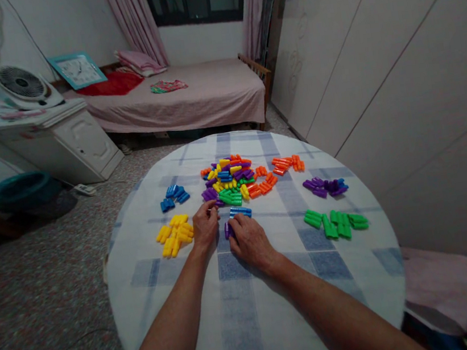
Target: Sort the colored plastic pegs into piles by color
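My right hand (251,240) is closed over a small purple plastic piece (227,230) on the tablecloth, its fingertips hiding part of it. A blue ribbed piece (241,212) lies just beyond those fingers. My left hand (206,224) rests at the near left edge of a mixed heap of coloured plastic pieces (227,176). Its fingers are bent and slightly apart, close to a purple piece (210,194) of the heap; nothing shows between them. Green pieces (231,197) form the heap's front. Beside my left wrist is a group of yellow pieces (175,235).
The round table (286,317) has a checked cloth. Separate groups of blue (174,196), orange (282,164), purple (321,187) and green pieces (337,223) lie around the heap. Beyond stand a bed (206,95), a white cabinet (78,141) with a fan (21,83), and a bin (24,191).
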Demonstrator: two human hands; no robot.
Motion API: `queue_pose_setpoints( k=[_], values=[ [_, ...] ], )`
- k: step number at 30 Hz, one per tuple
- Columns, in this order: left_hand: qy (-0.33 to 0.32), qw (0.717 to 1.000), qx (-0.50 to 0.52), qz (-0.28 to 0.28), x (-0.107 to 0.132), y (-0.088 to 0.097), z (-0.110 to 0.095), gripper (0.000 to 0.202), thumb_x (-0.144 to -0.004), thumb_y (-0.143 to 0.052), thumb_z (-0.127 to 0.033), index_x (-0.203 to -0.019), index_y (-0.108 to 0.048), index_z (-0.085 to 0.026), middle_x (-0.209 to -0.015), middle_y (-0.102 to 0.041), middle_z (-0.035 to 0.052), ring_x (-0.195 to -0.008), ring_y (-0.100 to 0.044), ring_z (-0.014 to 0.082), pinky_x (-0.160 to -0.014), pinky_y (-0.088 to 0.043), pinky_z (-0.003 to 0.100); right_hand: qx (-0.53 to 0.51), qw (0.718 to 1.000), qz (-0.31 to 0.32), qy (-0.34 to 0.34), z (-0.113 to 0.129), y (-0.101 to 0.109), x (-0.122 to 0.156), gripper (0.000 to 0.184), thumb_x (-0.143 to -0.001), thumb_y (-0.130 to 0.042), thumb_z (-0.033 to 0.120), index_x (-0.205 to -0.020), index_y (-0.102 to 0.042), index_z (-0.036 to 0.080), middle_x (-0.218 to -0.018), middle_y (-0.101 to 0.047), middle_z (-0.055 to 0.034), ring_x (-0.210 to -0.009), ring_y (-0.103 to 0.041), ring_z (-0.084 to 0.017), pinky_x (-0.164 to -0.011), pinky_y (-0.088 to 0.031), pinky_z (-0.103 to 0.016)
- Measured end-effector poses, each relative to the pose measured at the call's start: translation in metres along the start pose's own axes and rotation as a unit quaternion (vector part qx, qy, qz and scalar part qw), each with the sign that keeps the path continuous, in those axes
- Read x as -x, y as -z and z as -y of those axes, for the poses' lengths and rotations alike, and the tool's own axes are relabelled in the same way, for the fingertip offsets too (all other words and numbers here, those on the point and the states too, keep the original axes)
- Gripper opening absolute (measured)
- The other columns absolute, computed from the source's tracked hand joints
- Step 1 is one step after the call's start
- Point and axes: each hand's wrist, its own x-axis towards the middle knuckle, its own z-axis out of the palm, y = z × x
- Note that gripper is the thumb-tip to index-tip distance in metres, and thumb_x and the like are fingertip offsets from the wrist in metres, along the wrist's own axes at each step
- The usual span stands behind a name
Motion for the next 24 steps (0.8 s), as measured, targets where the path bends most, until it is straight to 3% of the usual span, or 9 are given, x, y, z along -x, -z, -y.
queue_pose_setpoints(
  k=[6, 9, 13, 16, 18, 21, 24],
  values=[
    [0.010, 1.000, 0.006, 0.001, 0.000, -0.001, 0.003, 0.035, -0.080, -0.049, -0.031, -0.108, -0.064, -0.017, -0.085, -0.068, 0.0043, -0.065, -0.062, 0.0114, -0.060, -0.048, 0.022, -0.005, 0.999, 0.016, -0.035, 0.003, 0.001, 0.002, 0.027, -0.084, -0.060, 0.028, -0.108, -0.057, 0.017, -0.104, -0.055, -0.0078, -0.093, -0.050, -0.021, -0.080, -0.039, -0.031],
    [0.013, 1.000, 0.001, 0.005, 0.001, -0.001, 0.002, 0.035, -0.081, -0.049, -0.033, -0.108, -0.064, -0.016, -0.084, -0.068, 0.0047, -0.065, -0.061, 0.0118, -0.059, -0.048, 0.022, -0.028, 0.998, 0.032, -0.055, -0.007, 0.012, 0.001, 0.026, -0.084, -0.060, 0.030, -0.108, -0.058, 0.018, -0.103, -0.057, -0.0063, -0.091, -0.052, -0.019, -0.078, -0.039, -0.029],
    [0.018, 1.000, 0.001, 0.002, 0.001, -0.001, 0.000, 0.035, -0.081, -0.050, -0.033, -0.108, -0.065, -0.016, -0.080, -0.067, 0.0042, -0.066, -0.061, 0.0121, -0.059, -0.047, 0.021, 0.026, 0.988, -0.012, -0.152, -0.059, 0.049, 0.004, 0.026, -0.086, -0.060, 0.030, -0.107, -0.058, 0.015, -0.100, -0.058, -0.0074, -0.092, -0.053, -0.020, -0.080, -0.039, -0.030],
    [0.014, 1.000, 0.005, 0.001, 0.001, -0.001, 0.000, 0.034, -0.081, -0.049, -0.032, -0.107, -0.065, -0.016, -0.079, -0.067, 0.0043, -0.065, -0.061, 0.0123, -0.058, -0.047, 0.022, 0.128, 0.961, -0.044, -0.240, -0.116, 0.078, 0.011, 0.028, -0.086, -0.060, 0.030, -0.108, -0.057, 0.012, -0.103, -0.059, -0.0115, -0.098, -0.053, -0.023, -0.082, -0.039, -0.032],
    [0.011, 1.000, 0.004, 0.000, 0.001, -0.001, 0.000, 0.034, -0.082, -0.049, -0.031, -0.107, -0.065, -0.016, -0.080, -0.067, 0.0042, -0.065, -0.061, 0.0122, -0.059, -0.047, 0.022, 0.179, 0.941, -0.028, -0.286, -0.151, 0.092, 0.018, 0.029, -0.086, -0.061, 0.031, -0.107, -0.057, 0.012, -0.104, -0.060, -0.0123, -0.097, -0.054, -0.024, -0.079, -0.040, -0.032],
    [0.008, 1.000, -0.004, -0.001, 0.001, -0.002, 0.000, 0.033, -0.082, -0.049, -0.031, -0.107, -0.065, -0.017, -0.081, -0.067, 0.0039, -0.066, -0.061, 0.0120, -0.060, -0.048, 0.022, 0.215, 0.917, 0.006, -0.336, -0.186, 0.101, 0.027, 0.030, -0.085, -0.061, 0.034, -0.105, -0.057, 0.012, -0.104, -0.061, -0.0128, -0.097, -0.055, -0.026, -0.076, -0.041, -0.032],
    [0.005, 1.000, -0.009, 0.001, 0.001, -0.001, 0.000, 0.032, -0.082, -0.049, -0.030, -0.105, -0.066, -0.017, -0.082, -0.068, 0.0040, -0.067, -0.061, 0.0121, -0.062, -0.048, 0.022, 0.220, 0.906, 0.020, -0.360, -0.200, 0.102, 0.035, 0.032, -0.084, -0.061, 0.037, -0.106, -0.057, 0.013, -0.105, -0.060, -0.0125, -0.100, -0.054, -0.027, -0.076, -0.042, -0.034]
  ],
)
